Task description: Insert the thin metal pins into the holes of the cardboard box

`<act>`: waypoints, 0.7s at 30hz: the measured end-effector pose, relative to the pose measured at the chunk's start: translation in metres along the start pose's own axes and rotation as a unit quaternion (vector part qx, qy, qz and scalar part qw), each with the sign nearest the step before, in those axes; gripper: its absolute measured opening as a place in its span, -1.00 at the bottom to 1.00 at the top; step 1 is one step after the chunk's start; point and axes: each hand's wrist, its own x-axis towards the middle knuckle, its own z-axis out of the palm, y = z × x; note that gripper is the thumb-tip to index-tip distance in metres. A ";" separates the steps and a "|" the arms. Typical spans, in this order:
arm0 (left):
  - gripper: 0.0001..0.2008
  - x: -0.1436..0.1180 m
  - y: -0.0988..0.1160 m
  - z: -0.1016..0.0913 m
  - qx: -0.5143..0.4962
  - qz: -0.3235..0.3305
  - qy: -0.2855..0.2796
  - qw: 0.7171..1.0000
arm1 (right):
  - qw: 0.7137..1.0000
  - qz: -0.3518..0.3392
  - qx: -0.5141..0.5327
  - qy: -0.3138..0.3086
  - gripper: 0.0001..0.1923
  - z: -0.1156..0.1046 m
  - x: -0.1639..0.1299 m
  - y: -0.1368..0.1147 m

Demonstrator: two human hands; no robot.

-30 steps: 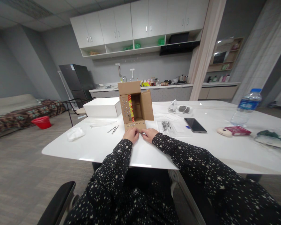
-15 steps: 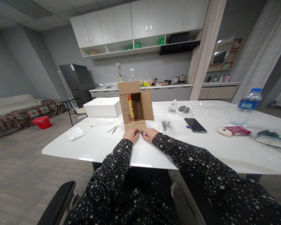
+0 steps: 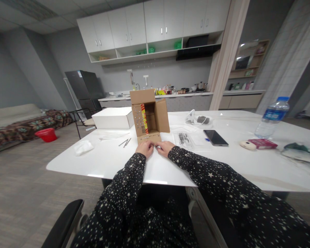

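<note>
Cardboard box stands open on the white table, its bottom flap lying flat toward the person. Left hand and right hand rest curled at that flap's edge, fingertips together, perhaps pinching something too small to see. Two thin metal pins lie just left.

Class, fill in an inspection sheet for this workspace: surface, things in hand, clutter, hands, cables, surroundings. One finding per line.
Surface: white table, glossy.
Things in hand: cardboard box lying on its side, opening toward the person, flaps open; lower flap flat on the table.
Clutter: white box, tissue, two thin metal pieces, plastic bag, phone, water bottle, red packet.
Hands: left hand and right hand side by side at the lower flap's near edge; grip too small to tell.
Cables: white cord by the charger.
Surroundings: kitchen counter, fridge, red basin.
</note>
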 end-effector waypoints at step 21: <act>-0.72 0.001 -0.002 0.002 0.000 0.007 0.008 1.000 | 1.000 -0.001 0.009 0.004 -0.70 -0.002 -0.001 -0.001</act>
